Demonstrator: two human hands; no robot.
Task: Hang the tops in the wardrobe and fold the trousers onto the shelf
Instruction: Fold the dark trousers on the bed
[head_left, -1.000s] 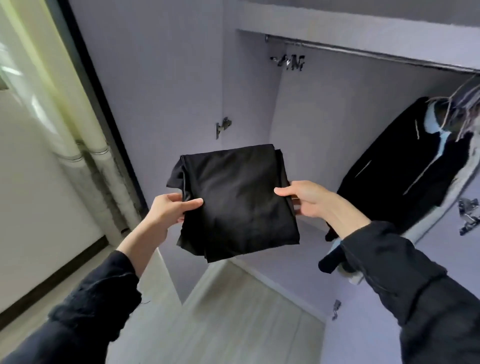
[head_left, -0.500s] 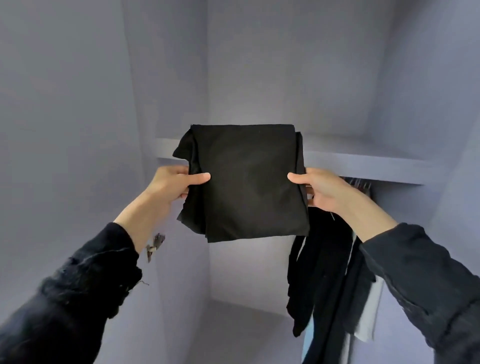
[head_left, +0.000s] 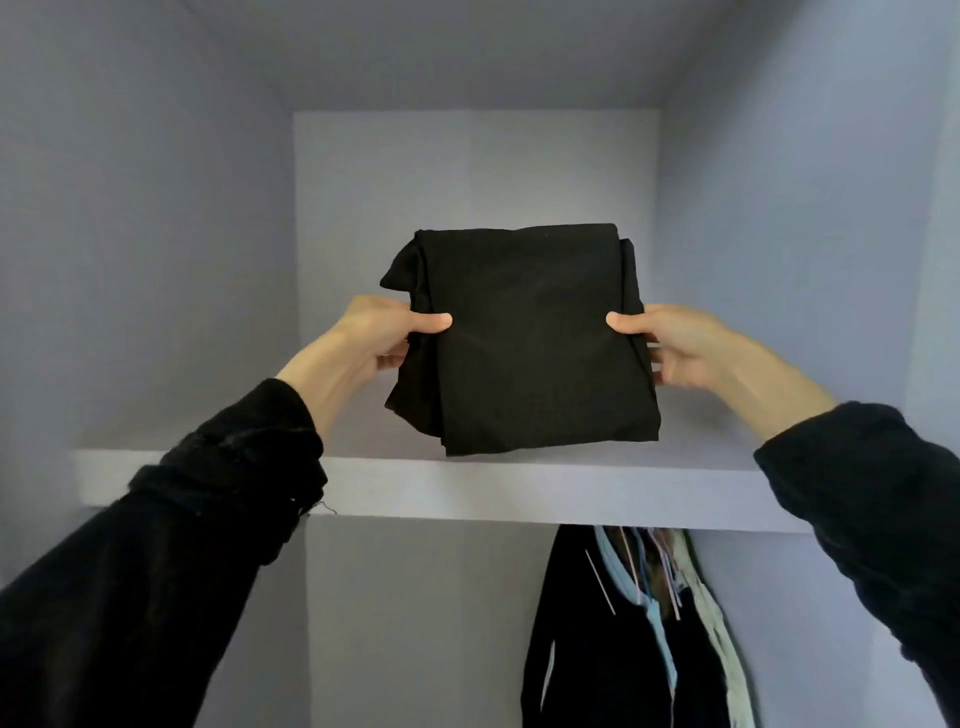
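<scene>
The wardrobe (head_left: 156, 234) is filling the view, its shelf (head_left: 519, 493) running across the middle, and hung tops (head_left: 623, 623) are showing beneath it on the right. The folded black trousers (head_left: 524, 343) are sitting over the shelf; whether they are touching the board, I cannot tell. The left hand (head_left: 371, 338) is gripping the left edge, thumb on top, fingers curled underneath. The right hand (head_left: 675, 348) is pinching the right edge the same way. Half a second back the bundle was hanging in front of the shelf edge; now it is reaching in above it.
</scene>
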